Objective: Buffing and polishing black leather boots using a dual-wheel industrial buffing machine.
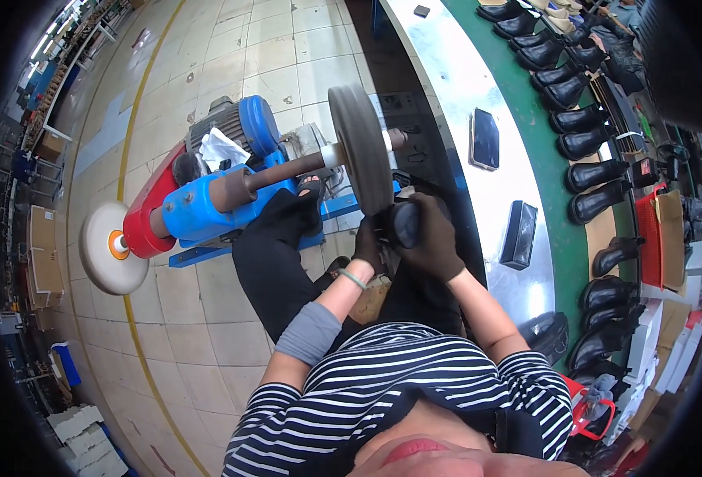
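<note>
A black shoe is held up at the lower edge of a dark buffing wheel, which looks blurred. My right hand, in a dark brown glove, wraps round the shoe's right side. On the shoe's other side, my left hand is gloved too and closes on it, its fingers partly hidden. The wheel sits on a shaft that comes out of a blue and red machine. Where exactly the shoe meets the wheel is hard to make out.
To my right runs a metal bench with a phone and a black block on it. Beyond, several black shoes stand in a row on a green conveyor. At the machine's left end is a pale wheel.
</note>
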Demonstrator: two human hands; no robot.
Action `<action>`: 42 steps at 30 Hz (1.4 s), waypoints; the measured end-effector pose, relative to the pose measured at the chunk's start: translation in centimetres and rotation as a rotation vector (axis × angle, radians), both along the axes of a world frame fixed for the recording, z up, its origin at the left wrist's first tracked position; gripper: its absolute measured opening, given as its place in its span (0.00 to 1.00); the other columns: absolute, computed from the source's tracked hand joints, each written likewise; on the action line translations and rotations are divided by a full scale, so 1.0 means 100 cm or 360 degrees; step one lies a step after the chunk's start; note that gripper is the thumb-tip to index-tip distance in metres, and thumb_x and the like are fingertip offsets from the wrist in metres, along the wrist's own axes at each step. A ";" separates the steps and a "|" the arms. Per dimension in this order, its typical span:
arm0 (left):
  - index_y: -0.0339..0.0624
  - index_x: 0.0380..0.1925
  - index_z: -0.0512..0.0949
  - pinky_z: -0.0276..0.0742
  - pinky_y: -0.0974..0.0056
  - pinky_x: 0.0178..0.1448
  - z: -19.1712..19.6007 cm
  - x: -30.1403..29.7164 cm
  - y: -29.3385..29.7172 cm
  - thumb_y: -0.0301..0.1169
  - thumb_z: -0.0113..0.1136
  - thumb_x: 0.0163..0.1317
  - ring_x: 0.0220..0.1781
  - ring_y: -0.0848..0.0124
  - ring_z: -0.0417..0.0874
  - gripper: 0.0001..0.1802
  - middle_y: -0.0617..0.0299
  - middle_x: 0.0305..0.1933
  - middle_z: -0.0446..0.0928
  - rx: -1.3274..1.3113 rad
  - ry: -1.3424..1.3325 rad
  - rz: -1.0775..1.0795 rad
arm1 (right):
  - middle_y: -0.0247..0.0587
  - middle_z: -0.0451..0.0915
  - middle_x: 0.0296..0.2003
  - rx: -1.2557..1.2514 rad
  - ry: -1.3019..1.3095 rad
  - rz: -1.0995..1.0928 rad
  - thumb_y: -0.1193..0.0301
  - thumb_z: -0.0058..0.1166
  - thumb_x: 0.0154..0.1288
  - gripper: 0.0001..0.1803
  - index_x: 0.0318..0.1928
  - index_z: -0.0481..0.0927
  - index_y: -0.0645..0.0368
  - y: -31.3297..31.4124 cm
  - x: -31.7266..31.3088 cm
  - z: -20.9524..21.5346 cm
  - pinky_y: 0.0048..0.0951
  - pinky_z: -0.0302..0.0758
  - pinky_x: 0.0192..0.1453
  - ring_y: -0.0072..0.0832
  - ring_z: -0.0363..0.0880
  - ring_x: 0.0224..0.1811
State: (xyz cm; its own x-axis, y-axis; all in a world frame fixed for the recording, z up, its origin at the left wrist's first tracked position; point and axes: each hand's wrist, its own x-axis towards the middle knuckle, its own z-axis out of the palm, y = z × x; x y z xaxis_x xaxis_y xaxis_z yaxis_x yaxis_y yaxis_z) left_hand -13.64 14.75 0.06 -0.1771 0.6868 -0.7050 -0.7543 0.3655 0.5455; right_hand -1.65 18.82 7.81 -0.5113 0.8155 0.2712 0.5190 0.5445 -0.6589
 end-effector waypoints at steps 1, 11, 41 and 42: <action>0.46 0.55 0.71 0.63 0.56 0.65 -0.033 0.005 0.007 0.48 0.40 0.67 0.64 0.63 0.69 0.24 0.60 0.56 0.75 0.0223 -0.0055 0.0089 | 0.50 0.73 0.46 0.0035 -0.0073 0.0052 0.67 0.68 0.39 0.40 0.56 0.64 0.56 -0.003 -0.008 -0.009 0.43 0.74 0.49 0.48 0.74 0.49; 0.42 0.63 0.64 0.57 0.58 0.72 -0.161 -0.020 0.039 0.49 0.35 0.71 0.68 0.59 0.65 0.29 0.55 0.67 0.65 0.1166 0.1130 -0.1177 | 0.53 0.65 0.54 0.0510 -0.0413 0.0145 0.64 0.67 0.40 0.45 0.63 0.62 0.54 -0.040 0.016 -0.016 0.53 0.62 0.58 0.52 0.64 0.57; 0.41 0.57 0.69 0.62 0.59 0.67 -0.095 -0.051 0.009 0.37 0.45 0.68 0.61 0.62 0.71 0.21 0.56 0.58 0.71 0.1786 -0.1190 0.0301 | 0.44 0.68 0.51 0.1050 -0.0142 0.0306 0.68 0.62 0.44 0.31 0.53 0.68 0.49 0.022 0.011 -0.108 0.53 0.62 0.57 0.45 0.65 0.55; 0.41 0.57 0.70 0.63 0.59 0.66 -0.097 -0.050 0.008 0.37 0.47 0.68 0.60 0.62 0.72 0.20 0.56 0.57 0.72 0.1696 -0.1184 0.0317 | 0.43 0.68 0.50 0.1049 -0.0082 0.0243 0.69 0.61 0.44 0.31 0.53 0.70 0.47 0.019 0.015 -0.110 0.53 0.61 0.57 0.45 0.65 0.54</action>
State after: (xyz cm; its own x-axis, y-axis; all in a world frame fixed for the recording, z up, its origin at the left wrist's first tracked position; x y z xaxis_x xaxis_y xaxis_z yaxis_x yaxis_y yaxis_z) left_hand -18.59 15.54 -9.63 -0.1461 0.9707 0.1909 -0.9883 -0.1348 -0.0711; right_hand -0.11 20.67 -3.19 -0.6330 0.4056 0.6594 0.4262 0.8936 -0.1405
